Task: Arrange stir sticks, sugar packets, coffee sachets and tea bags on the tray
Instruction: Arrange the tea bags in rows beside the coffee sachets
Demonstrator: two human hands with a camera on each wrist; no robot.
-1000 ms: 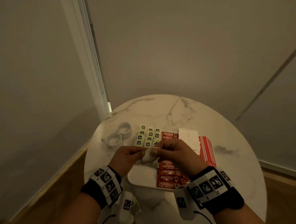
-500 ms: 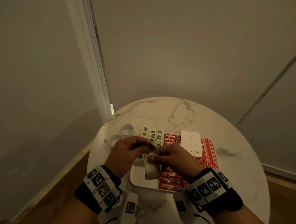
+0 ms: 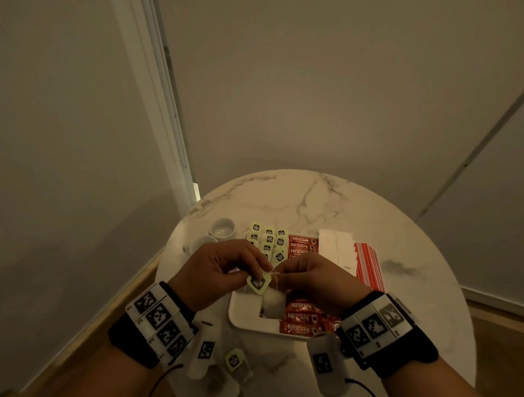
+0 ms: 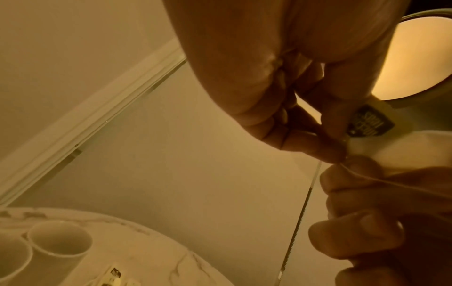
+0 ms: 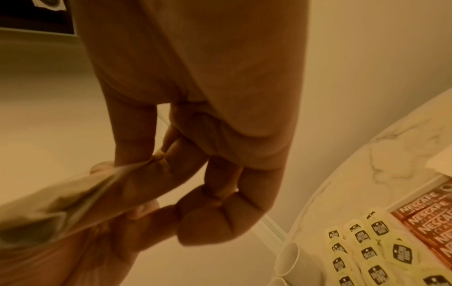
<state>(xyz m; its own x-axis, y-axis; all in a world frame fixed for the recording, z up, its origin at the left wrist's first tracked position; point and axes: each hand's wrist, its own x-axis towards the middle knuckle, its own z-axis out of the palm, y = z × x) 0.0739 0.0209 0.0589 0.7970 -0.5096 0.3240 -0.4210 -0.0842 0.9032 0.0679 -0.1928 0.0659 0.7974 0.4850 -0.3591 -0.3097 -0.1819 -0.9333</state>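
Both hands meet above the white tray [image 3: 243, 317]. My left hand [image 3: 262, 269] pinches the yellow-green tag [image 3: 257, 283] of a tea bag [image 3: 273, 305]. My right hand [image 3: 279, 272] pinches the top of the tea bag, which hangs over the tray's near part. The left wrist view shows the tag [image 4: 369, 123] and the thin string [image 4: 367, 177]. In the right wrist view the tea bag [image 5: 49, 209] is held between finger and thumb. Rows of tagged tea bags [image 3: 268, 241] and red coffee sachets [image 3: 301, 317] lie on the tray.
White sugar packets [image 3: 337, 249] and red-striped stir sticks [image 3: 367, 265] lie at the tray's right. Two white cups [image 3: 222, 228] stand at the round marble table's [image 3: 300, 196] back left. Loose tea bags [image 3: 234, 361] lie near the front edge, under my left wrist.
The tea bag, bunched between my hands a second ago, now hangs down from my right fingers. My left hand has drawn its tag out to the left.
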